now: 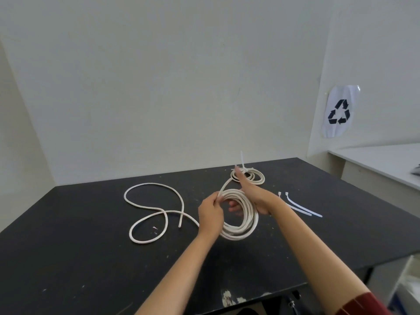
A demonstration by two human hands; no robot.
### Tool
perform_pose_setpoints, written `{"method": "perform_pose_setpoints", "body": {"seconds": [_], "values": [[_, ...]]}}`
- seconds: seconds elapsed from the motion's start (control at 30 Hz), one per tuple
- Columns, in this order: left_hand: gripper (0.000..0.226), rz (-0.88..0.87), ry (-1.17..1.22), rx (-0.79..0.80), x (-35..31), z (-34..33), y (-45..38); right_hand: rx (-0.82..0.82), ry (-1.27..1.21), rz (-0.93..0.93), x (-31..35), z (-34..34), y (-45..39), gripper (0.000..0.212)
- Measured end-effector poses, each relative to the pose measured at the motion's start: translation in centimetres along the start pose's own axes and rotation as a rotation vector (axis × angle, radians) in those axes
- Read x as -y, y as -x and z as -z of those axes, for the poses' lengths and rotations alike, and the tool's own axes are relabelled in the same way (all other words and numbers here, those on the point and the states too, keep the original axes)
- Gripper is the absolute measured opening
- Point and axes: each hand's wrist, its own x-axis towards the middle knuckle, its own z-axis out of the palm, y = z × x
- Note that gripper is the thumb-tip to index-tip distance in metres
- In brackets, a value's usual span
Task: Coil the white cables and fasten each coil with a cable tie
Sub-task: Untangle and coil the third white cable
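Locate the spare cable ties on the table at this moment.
In the head view, two loose cable ties lie flat on the black table, right of the right hand and below the finished coil.

Bare forearms; a dark red sleeve [363, 303] covers the right upper arm.
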Motion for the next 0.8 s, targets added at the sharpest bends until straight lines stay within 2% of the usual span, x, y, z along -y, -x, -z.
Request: {"method": "perform_pose_setpoints", "body": {"seconds": [0.07,0.17,0.27,0.33,0.47,0.6,0.7,0.8], "values": [[0.029,0.098,0.033,-0.037,0.7,-1.6,0.4,-0.110,0.040,0.107,-1.8,0.6,-0.3,0.077],[0.033,0.175,0.062,-0.021,1.8,-3.1,0.5,-0.130,0.209,0.237,-4.3,1.7,-0.5,0.049],[0.042,0.227,0.098,0.161,2.5,-3.5,-0.1,-0.149,0.298,0.263,-5.7,2.1,-1.1,0.030],[0.043,0.226,0.108,0.318,2.6,-3.0,-0.8,-0.141,0.317,0.266,-6.2,2.4,-1.7,0.028],[0.037,0.236,0.176,0.493,2.5,-2.4,-2.4,-0.096,0.251,0.261,-6.5,3.2,-2.4,0.037],[0.028,0.215,0.024,0.580,2.5,-2.0,-3.1,-0.079,0.266,0.342,-6.7,3.7,-2.9,0.046],[0.024,0.130,-0.188,0.635,2.5,-2.2,-3.6,-0.066,0.264,0.382,-6.8,3.5,-3.1,0.033],[0.024,0.087,-0.202,0.623,2.7,-2.5,-3.9,-0.132,0.326,0.389,-7.0,3.6,-3.6,0.025]]}}
